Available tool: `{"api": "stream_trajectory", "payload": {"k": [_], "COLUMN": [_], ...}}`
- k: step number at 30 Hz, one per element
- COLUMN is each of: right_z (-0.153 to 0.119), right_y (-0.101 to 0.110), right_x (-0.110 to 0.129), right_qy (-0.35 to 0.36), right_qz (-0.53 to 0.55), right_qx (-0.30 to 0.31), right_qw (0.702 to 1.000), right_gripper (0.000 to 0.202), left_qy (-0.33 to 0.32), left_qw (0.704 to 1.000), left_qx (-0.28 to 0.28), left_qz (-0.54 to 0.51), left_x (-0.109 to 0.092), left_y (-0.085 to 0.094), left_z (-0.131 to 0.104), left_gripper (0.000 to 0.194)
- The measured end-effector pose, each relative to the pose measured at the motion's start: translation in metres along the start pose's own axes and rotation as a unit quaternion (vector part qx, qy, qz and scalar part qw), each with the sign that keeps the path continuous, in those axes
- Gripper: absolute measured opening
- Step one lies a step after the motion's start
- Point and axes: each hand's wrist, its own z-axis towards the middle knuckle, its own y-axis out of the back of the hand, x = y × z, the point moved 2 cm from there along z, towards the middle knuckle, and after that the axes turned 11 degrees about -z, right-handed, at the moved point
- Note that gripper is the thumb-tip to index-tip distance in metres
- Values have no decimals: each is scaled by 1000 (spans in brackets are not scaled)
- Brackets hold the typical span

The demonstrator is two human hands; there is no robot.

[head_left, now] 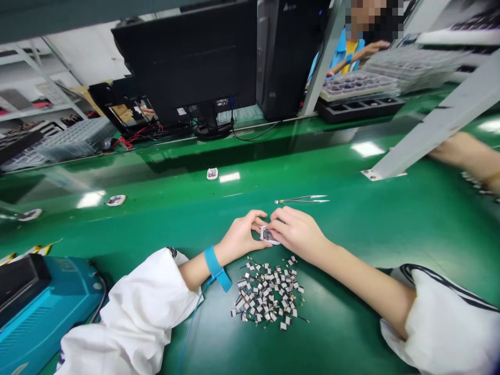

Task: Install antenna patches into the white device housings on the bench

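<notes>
Between thumb and fingers, my left hand holds a small white casing with a circuit board in it. My right hand is closed over the right side of that casing, fingertips down at the board. Whatever lies under those fingertips is hidden. Just beyond the hands, a pair of tweezers lies on the green bench, tips to the right. Nearer to me is a loose pile of small square pale parts with short dark leads. A blue wrist strap with a cord is around my left wrist.
Similar white casings lie farther off and to the left. A teal machine stands at lower left. A monitor and computer tower back the bench. A white post rises at right; a co-worker's arm is beyond.
</notes>
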Motion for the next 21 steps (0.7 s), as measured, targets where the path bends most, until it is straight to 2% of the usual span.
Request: {"api": "stream_trajectory", "payload": {"k": [6,12,16,21], "right_z": [17,39,62,112], "right_y": [-6,-11,-8,-10], "right_x": [5,5,11,23], "right_qy": [57,108,149,236], "right_qz": [-82,-130,-124,-108], "right_qx": [48,97,102,98], "right_qw": [994,981,976,961], "right_gripper": [16,12,13,13], "left_qy": [-32,-60,-63,-72], "left_qw": [999,996,993,980], "left_qx": [-19,-62,-103,-184], "left_qz": [3,-4,2,26], "left_x": [1,3,4,13], "left_y": [3,18,32,63], "left_z": [0,-3,-7,-7], "left_gripper": [53,47,45,51]}}
